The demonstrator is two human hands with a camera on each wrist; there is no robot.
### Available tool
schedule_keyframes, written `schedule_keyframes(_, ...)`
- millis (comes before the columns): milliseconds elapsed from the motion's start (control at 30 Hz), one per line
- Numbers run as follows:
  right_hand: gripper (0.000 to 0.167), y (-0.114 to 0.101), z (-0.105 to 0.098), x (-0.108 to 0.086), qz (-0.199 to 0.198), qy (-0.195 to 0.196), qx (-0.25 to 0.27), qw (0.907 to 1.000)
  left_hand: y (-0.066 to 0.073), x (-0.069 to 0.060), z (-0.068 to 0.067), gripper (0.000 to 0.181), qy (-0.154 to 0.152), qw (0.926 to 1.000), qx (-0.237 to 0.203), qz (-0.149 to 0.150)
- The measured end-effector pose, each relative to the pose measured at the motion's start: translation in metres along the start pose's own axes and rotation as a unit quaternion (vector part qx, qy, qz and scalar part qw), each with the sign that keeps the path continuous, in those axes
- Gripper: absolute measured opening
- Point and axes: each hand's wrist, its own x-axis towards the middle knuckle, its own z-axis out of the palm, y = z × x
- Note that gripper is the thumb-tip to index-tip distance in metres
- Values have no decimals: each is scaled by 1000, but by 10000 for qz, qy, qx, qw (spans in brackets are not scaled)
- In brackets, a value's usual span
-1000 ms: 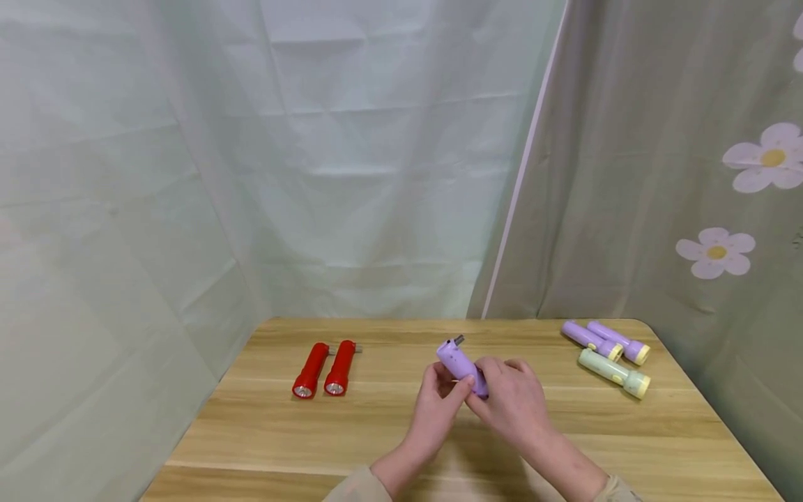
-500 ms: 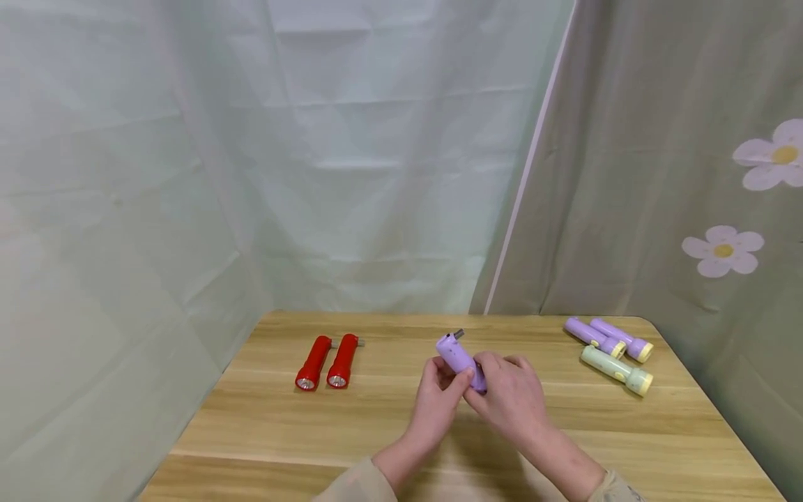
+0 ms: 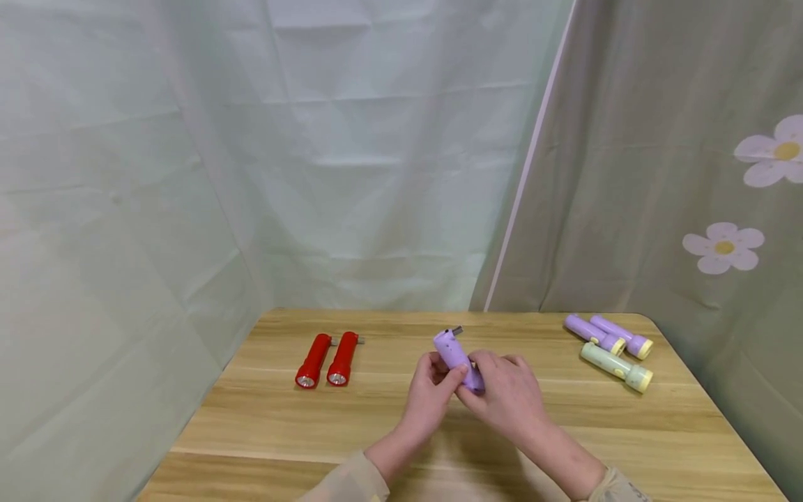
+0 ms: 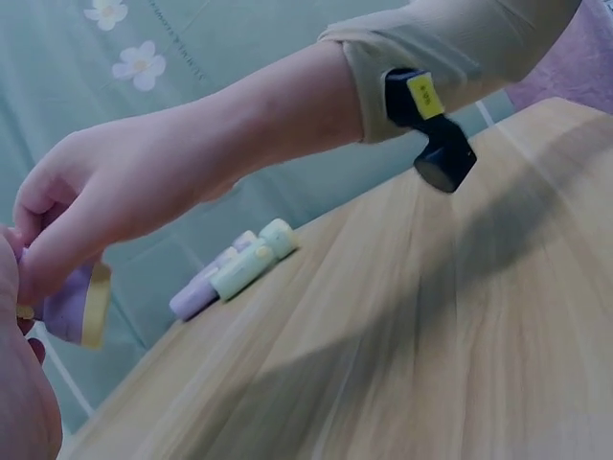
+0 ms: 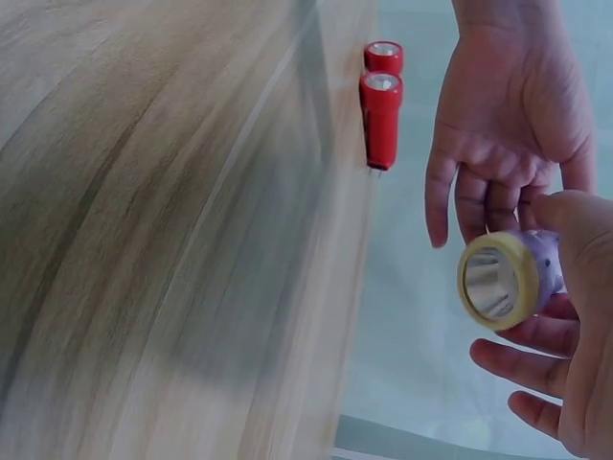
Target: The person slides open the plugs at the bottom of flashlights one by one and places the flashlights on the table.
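A purple flashlight (image 3: 452,351) is held above the middle of the table, tilted, with a small metal piece sticking out at its tail end. My left hand (image 3: 424,399) grips its body from the left, thumb laid along the near side. From the other side my right hand (image 3: 509,392) holds the head end, which it mostly covers in the head view. The right wrist view shows the yellow-rimmed lens (image 5: 493,283) between the fingers of the right hand (image 5: 589,316). What the fingertips do behind the body is hidden.
Two red flashlights (image 3: 342,359) lie side by side at the table's left, metal pieces at their far ends. Two purple flashlights (image 3: 594,335) and a pale green flashlight (image 3: 616,366) lie close together at the right. Curtains (image 3: 376,174) hang behind the wooden table (image 3: 263,425).
The flashlight's tail has tipped slightly left, and both hands have shifted a little with it. The head view has moved slightly. Flashlights on the table stay put.
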Motion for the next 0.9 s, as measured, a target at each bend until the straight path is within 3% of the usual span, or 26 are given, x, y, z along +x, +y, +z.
schedule_keyframes(267,58,4,-7,-6,223,-492,82,9985,1,9,-22,39,32,9990,449,-43)
schedule_keyframes(433,61,14,-10,-11,170,-643,-74,9978,5,20,-46,42,126,9937,1110,-99)
schedule_keyframes(767,62,35,-17,-21,-165,-767,-335,9964,8,40,-99,51,5,9646,2624,-263)
schedule_keyframes(900,60,41,-19,-23,-209,-823,-419,9955,9,46,-115,51,-51,9422,3323,-429)
